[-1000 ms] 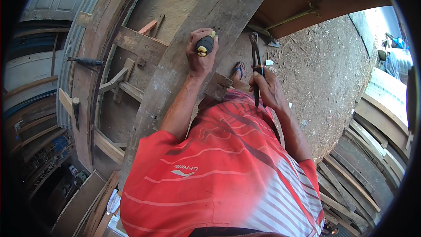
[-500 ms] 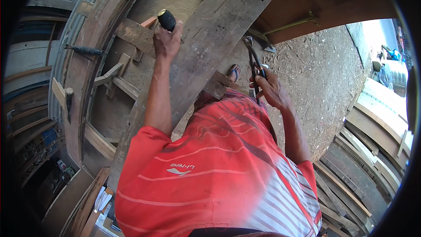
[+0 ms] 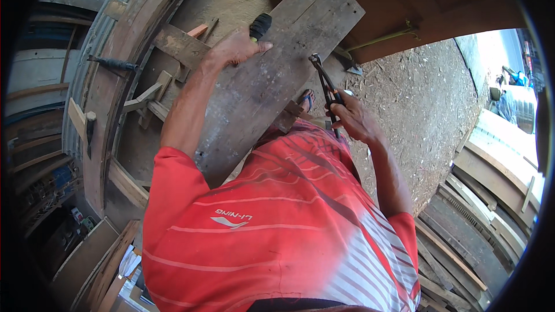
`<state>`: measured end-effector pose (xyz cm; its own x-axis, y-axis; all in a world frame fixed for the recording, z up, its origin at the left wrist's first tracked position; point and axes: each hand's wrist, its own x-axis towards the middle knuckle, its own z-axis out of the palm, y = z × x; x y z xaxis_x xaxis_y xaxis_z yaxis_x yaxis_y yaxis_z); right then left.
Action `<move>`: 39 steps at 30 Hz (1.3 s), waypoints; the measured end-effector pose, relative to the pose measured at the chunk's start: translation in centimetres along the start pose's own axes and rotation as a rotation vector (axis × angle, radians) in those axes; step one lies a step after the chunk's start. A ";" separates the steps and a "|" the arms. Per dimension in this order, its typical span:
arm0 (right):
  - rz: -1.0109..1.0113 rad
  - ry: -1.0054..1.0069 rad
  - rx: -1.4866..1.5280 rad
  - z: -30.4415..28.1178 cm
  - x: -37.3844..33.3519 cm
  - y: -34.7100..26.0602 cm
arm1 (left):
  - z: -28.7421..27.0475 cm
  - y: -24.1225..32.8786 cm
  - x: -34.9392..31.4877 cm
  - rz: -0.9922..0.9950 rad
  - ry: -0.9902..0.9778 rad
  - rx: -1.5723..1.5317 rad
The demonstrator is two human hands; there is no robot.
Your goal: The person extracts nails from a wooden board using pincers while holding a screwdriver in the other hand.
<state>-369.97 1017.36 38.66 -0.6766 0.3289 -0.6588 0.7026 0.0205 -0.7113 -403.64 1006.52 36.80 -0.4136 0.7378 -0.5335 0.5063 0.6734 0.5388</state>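
Note:
My left hand reaches over the weathered wooden plank, closed round a thick black-and-yellow handle. The black end points away from me; the tool's working end is hidden, so its exact kind cannot be told. My right hand grips long dark pincers by their handles, beside the plank's right edge. Their metal head points forward and left, over the plank's edge. Nothing shows in the jaws.
A wooden frame stands on the left, with a dark tool on it. A brown wooden panel rises at far right. Stacked boards lie at lower right. My sandalled foot shows beside the plank.
My left hand has moved right with the black-and-yellow tool, tipping its black end forward and right over the plank. The pincers have shifted left, toward the plank's edge.

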 end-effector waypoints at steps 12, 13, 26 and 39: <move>0.021 -0.094 0.074 -5.0 -2.1 -2.5 | 1.4 6.9 -6.1 0.256 0.129 0.408; 0.024 -0.097 0.064 -5.2 -2.4 -3.1 | 1.5 7.2 -6.5 0.261 0.136 0.413; 0.143 -0.240 -0.067 -8.9 -2.8 -5.7 | 2.8 9.8 -9.5 0.335 0.218 0.485; -0.338 0.073 -0.709 -6.8 -4.0 -3.1 | 3.7 10.2 -9.9 0.361 0.264 0.486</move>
<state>-367.92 1022.40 45.17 -0.8796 0.2583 -0.3995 0.4511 0.7197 -0.5277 -391.59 1005.96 45.16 -0.2944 0.9416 -0.1633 0.9063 0.3293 0.2651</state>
